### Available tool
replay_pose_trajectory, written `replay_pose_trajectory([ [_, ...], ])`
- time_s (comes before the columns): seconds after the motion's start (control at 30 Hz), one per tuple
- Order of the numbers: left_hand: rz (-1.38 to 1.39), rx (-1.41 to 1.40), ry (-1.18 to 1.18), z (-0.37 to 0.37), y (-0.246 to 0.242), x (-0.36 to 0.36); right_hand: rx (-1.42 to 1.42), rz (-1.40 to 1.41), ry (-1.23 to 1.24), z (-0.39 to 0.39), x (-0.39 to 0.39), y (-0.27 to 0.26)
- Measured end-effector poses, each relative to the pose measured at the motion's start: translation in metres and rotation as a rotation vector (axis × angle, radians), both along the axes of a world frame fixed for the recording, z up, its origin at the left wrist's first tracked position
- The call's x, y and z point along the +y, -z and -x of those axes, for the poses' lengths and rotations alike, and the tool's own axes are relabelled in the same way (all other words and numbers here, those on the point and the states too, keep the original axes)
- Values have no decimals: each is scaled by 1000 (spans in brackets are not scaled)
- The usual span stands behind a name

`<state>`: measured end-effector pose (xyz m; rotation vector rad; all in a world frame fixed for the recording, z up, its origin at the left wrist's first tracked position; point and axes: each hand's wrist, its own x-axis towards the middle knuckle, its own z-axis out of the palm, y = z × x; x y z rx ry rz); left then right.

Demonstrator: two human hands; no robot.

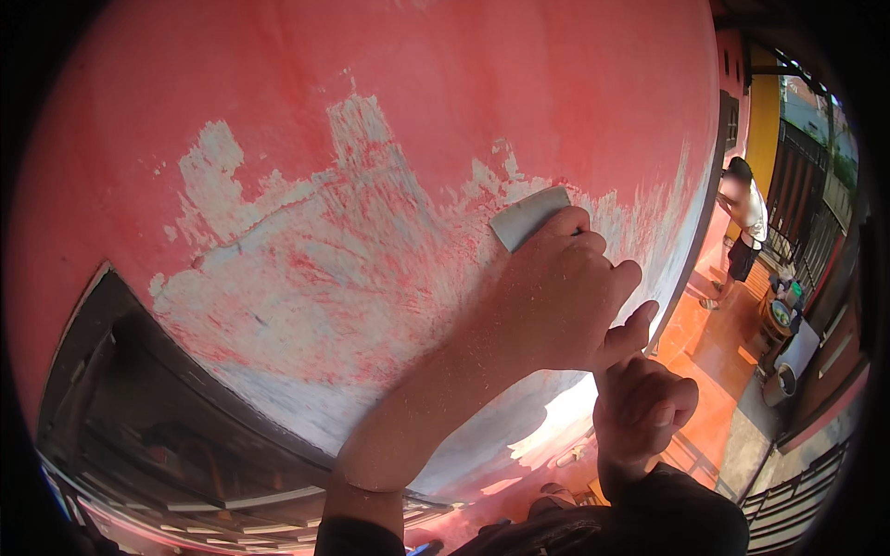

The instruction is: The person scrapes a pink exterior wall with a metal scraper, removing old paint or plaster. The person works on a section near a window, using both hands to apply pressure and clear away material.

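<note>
A flat, pale-grey scraper blade (530,217) rests on the red-painted wall (445,83), at the upper edge of a large scraped patch (292,306). My left hand (573,288) is closed around the scraper, and its handle is hidden inside my fist. Pale grey undercoat and streaks of leftover red show through the patch. Just below and to the right of the left hand, my right hand (646,406) has curled fingers and one finger stretched up close to the left hand. Whether it touches the left hand or the hidden handle cannot be made out.
A dark-framed louvred window (188,452) opens in the wall at lower left. The wall's corner edge runs down on the right. Beyond it, a person (745,215) stands on the orange tiled floor (702,375), near a small table with items (775,313) and a bucket (780,384).
</note>
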<state>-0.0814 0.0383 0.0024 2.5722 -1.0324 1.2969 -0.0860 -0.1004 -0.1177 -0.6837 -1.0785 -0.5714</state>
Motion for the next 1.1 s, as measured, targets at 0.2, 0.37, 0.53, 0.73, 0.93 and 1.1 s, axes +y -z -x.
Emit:
replay_pose_trajectory([
  [0.2,53,48,-7,3,-14,-6,-63,-177,-82,1,0,-17],
  [0.37,-48,-48,-54,4,7,4,-76,-152,16,-10,14,14],
  [0.53,25,3,-91,5,-26,0,-166,-151,43,-10,13,-25],
  [0.73,-21,-17,-55,6,-7,2,-62,-88,77,-4,7,-3],
  [0.93,59,-9,-26,5,-3,-1,-157,-103,89,-8,10,-1],
  [1.1,28,-27,-61,1,-13,-1,-42,-133,27,-7,4,-17],
])
